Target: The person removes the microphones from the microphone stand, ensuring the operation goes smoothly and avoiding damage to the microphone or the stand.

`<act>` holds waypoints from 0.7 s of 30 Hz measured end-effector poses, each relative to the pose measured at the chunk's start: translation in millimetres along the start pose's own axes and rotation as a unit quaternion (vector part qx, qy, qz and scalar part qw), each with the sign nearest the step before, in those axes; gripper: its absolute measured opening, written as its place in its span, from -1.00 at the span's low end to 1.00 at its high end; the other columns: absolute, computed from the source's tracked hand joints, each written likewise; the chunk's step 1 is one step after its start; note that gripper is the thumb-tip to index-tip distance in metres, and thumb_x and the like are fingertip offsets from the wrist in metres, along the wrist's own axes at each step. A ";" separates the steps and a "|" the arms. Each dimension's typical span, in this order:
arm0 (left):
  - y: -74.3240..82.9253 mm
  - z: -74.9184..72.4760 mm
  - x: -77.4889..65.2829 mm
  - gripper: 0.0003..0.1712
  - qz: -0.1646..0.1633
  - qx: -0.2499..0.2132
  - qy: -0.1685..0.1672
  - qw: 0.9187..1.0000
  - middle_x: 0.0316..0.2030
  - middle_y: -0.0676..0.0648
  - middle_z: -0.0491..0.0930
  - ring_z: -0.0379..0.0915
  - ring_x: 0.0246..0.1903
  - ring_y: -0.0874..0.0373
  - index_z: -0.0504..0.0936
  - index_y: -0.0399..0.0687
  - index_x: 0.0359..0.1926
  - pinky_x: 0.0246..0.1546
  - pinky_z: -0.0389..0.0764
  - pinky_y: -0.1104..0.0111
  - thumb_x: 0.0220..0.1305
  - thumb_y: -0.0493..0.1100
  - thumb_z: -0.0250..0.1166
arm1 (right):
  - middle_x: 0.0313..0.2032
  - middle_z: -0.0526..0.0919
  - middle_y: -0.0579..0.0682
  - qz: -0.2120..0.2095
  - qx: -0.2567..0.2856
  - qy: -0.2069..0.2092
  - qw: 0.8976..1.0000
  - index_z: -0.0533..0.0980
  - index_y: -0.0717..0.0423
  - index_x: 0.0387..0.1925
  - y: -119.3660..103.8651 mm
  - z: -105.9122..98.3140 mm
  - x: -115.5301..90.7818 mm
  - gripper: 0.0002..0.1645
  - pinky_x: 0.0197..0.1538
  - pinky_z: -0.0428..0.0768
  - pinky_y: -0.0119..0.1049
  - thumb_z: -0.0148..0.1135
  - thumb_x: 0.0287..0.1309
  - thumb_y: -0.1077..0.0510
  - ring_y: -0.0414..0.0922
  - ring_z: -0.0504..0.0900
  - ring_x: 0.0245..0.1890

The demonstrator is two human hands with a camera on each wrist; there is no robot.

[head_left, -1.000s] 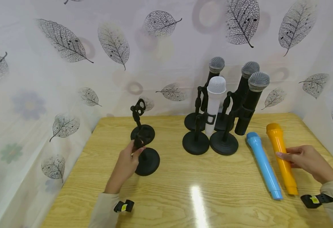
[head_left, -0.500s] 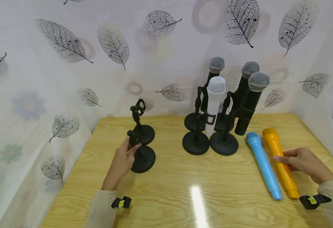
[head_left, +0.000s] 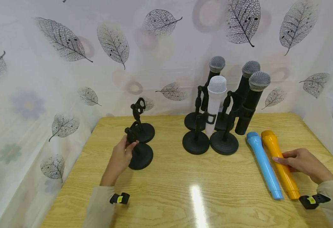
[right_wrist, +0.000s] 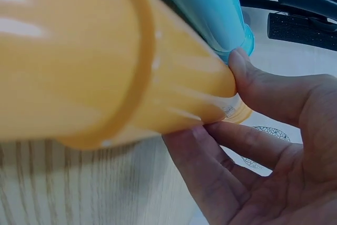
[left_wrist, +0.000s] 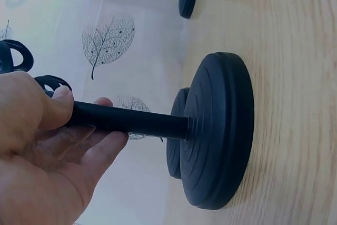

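On the left, my left hand (head_left: 120,156) grips the upright post of a black microphone stand (left_wrist: 131,120), its thumb and fingers round the pole. The stand's round base (head_left: 141,157) is upright on the table, close in front of a second black stand (head_left: 145,132) with a ring clip. At the right, my right hand (head_left: 304,163) pinches an orange microphone (head_left: 282,167) around its middle, thumb on one side and fingers on the other. Close beside it, on its left, lies a blue microphone (head_left: 263,164); both point away with their heads at the back.
Several stands at the back centre hold microphones: a white one (head_left: 213,107) in front, and black ones (head_left: 249,104) with grey mesh heads behind and to the right. The wooden table (head_left: 172,190) meets a leaf-patterned cloth backdrop (head_left: 166,63).
My left hand has shifted the front stand left and slightly back, nearer the rear stand. My right hand has moved the orange microphone left and a little nearer me, closer to the blue one.
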State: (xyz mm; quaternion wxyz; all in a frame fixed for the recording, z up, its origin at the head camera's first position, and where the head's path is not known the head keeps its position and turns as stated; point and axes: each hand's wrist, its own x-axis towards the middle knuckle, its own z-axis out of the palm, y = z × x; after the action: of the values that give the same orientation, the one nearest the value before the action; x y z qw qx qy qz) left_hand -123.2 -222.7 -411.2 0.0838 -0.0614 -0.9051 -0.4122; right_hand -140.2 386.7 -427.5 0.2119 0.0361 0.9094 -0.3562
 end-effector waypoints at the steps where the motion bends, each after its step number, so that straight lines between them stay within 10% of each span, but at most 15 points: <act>1: -0.9 -0.4 0.9 -0.73 0.000 -0.001 0.000 1.000 -0.02 -0.24 0.65 0.58 0.08 -0.16 0.47 -0.27 0.11 0.14 0.52 -0.08 0.59 -0.17 0.05 | 0.12 0.40 0.66 0.000 0.000 -0.001 1.000 0.19 0.83 0.20 0.3 0.2 0.0 -0.03 -0.17 0.71 -0.19 0.20 0.43 -0.11 -0.05 0.67 -0.20; 21: -5.8 -6.0 6.6 -0.58 -0.035 -0.019 -0.001 0.999 0.11 -0.29 0.58 0.52 0.16 -0.22 0.41 -0.25 0.28 0.16 0.50 -0.10 0.57 -0.11 0.11 | 0.18 0.28 0.71 0.019 -0.032 -0.018 0.999 0.13 0.84 0.22 -0.5 -1.6 3.1 0.15 -0.15 0.70 -0.15 0.23 0.36 -0.25 -0.03 0.67 -0.21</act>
State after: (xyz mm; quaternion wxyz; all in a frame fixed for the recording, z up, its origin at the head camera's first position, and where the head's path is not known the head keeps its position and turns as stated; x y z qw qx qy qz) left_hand -130.1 -230.7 -410.3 0.0674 -0.0319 -0.8986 -0.4324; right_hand -143.6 387.1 -427.4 0.2357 0.0400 0.9155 -0.3237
